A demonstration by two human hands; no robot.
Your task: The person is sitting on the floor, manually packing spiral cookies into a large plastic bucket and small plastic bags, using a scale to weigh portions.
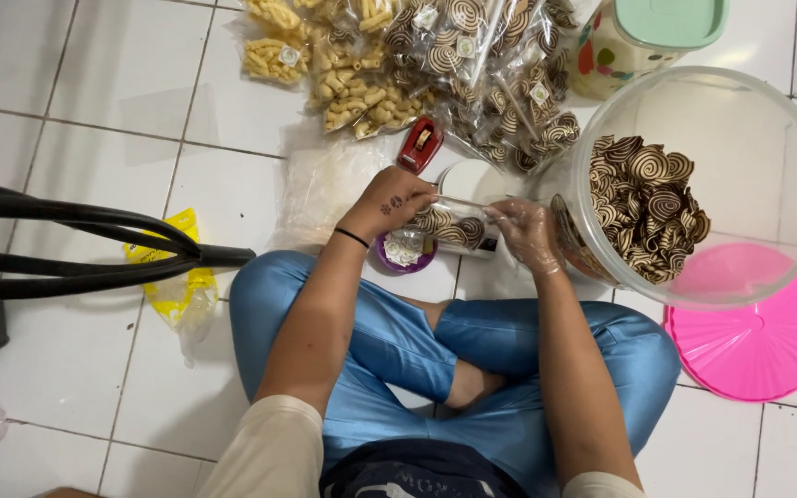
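Head view, person sitting cross-legged on the white tile floor [66, 369], blue trousers. Left hand [392, 201], bare with a black wrist band, sits centre frame, fingers curled closed on the left end of a small clear bag of spiral cookies [449, 226]. Right hand [526, 232], in a thin clear plastic glove, fingers bent and closed on the bag's right end; bag is held between both hands just above the lap. A white scale [472, 180] is right behind the bag, partly hidden. A small purple bowl [405, 251] with white bits sits just under the left hand. A red stapler [420, 144] lies just above the left hand. Big clear tub [749, 120] at right of frame, tilted toward the person, brown-and-cream spiral cookies [646, 207] piled in its lower side, touching distance from the right hand. Pink round lid [758, 341] on the floor at lower right, partly under the tub. Stack of filled snack bags [417, 65] along the top centre. Jar with a green lid [643, 32] top right. Yellow packet [175, 286] left of the knee, black chair legs [76, 244] at far left.
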